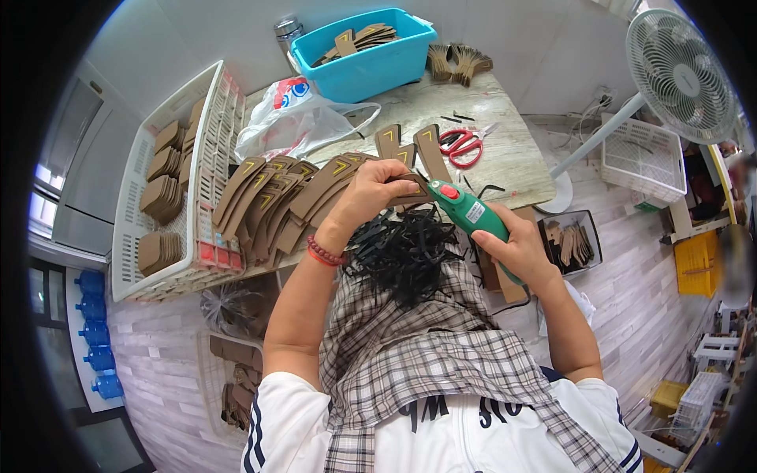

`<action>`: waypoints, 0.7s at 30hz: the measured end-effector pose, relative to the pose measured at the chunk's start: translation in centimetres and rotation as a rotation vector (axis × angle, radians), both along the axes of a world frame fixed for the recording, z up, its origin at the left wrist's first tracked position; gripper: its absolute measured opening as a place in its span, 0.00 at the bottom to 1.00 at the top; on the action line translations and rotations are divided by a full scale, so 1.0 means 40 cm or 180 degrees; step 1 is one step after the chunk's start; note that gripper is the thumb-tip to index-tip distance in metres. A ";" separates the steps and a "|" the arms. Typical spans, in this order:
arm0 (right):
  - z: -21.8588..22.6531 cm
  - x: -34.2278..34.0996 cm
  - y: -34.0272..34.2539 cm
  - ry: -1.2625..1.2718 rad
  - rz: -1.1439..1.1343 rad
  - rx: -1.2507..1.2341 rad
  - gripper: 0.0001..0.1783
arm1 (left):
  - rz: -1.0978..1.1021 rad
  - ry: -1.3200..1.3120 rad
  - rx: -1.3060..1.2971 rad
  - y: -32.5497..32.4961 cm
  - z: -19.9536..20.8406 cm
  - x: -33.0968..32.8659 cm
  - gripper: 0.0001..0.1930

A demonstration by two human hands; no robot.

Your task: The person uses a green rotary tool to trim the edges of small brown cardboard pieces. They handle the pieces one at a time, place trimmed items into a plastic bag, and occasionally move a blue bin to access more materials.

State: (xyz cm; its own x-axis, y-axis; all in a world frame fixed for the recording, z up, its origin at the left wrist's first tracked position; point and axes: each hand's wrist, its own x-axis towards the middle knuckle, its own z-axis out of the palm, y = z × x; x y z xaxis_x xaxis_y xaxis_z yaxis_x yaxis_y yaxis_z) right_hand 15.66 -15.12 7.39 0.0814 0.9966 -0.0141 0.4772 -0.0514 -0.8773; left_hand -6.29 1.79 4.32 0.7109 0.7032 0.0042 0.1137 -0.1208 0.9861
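My left hand (371,191) pinches a brown curved piece (419,188) with a dark edge and a yellow mark, above my lap. In my right hand (519,243) is a green handheld electric cutter (476,214) with a red button. Its front end meets the right side of that piece; the blade is too small to make out. Just below both hands, a tangle of thin black strips (406,254) covers my lap. Similar brown pieces (272,189) lie fanned in rows left of my left hand. A few more (430,150) rest beyond it, beside red-handled scissors (464,148).
At the left stands a white crate (206,134) with stacked brown pieces. A blue bin (371,63) of pieces and a white plastic bag (296,126) sit at the table's back. To the right are a standing fan (683,79) and a dark box (587,225) of pieces.
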 end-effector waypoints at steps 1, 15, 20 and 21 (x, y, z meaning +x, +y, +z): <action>-0.004 -0.004 0.006 0.0029 -0.0003 0.0003 0.24 | -0.0002 0.0184 -0.0017 0.009 -0.012 -0.003 0.06; -0.130 0.038 -0.024 0.0547 -0.0654 -0.0095 0.24 | 0.1713 0.2142 0.3471 0.171 -0.131 -0.110 0.10; -0.177 0.034 -0.023 0.0747 -0.0763 -0.0130 0.24 | 0.1684 0.2235 0.3367 0.162 -0.219 0.108 0.14; -0.175 0.033 -0.026 0.0717 -0.0801 -0.0187 0.25 | 0.1622 0.2231 0.3188 0.169 -0.255 0.131 0.17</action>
